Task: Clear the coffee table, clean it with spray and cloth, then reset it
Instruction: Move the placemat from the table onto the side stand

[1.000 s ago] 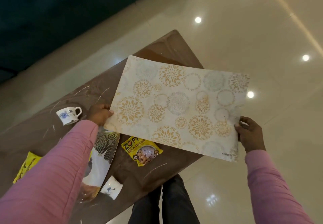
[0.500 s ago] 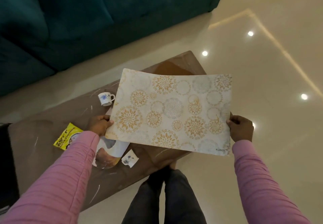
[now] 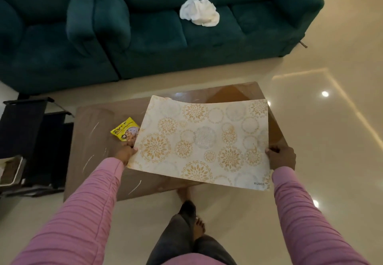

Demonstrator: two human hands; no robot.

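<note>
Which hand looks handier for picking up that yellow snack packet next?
Probably the left hand: it grips the placemat edge right beside the yellow snack packet. The right hand holds the far edge, away from it.

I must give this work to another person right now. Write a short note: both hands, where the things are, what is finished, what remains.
Left hand and right hand each grip one short edge of the placemat, held above the coffee table.
Yellow snack packet lies on the table, left of the mat; anything under the mat is hidden.
White cloth lies on the green sofa. No spray bottle in view.
Done: mat lifted.
Left: finish clearing, spray, wipe, reset.
</note>
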